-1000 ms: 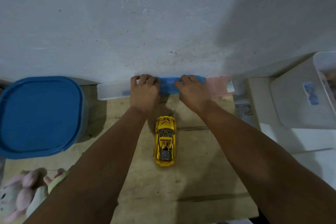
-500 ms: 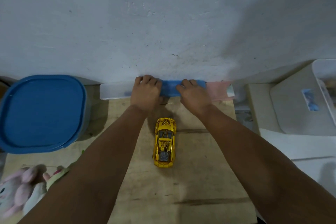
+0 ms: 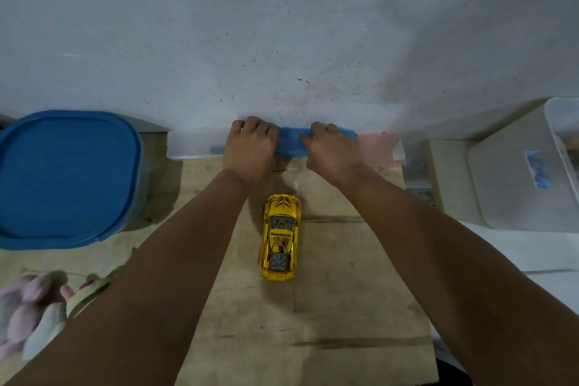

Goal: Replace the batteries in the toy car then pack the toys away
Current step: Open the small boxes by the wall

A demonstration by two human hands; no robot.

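Yellow-gold toy car (image 3: 281, 236), glossy, with dark windows and a grey panel on the near end. Lies flat on the wooden bench (image 3: 329, 307), long axis running 12 to 6 o'clock, nose toward the wall (image 3: 282, 25). Sits between the two forearms, touching neither, just at 6 o'clock of the hands.

Both arms stretched forward toward 12 o'clock, forearms converging. Left hand (image 3: 249, 150) palm down, knuckles up, fingers (image 3: 253, 124) curled over the far top edge of a long narrow box (image 3: 194, 144) lying along the foot of the wall. Right hand (image 3: 333, 150) likewise palm down, fingers (image 3: 318, 128) bent over the blue middle stretch of the same box, gripping it. Hands apart, blue plastic showing between them. Box clear at 9 o'clock of the left hand, pink at 3 o'clock of the right hand.

At 9 o'clock of the car, a tub with a blue lid (image 3: 62, 175), closed. At 7 o'clock, plush toys (image 3: 34, 316) in pink and white, partly hidden under the left forearm. At 3 o'clock, off the bench, a pale plastic bin (image 3: 513, 182) bearing a small blue label.
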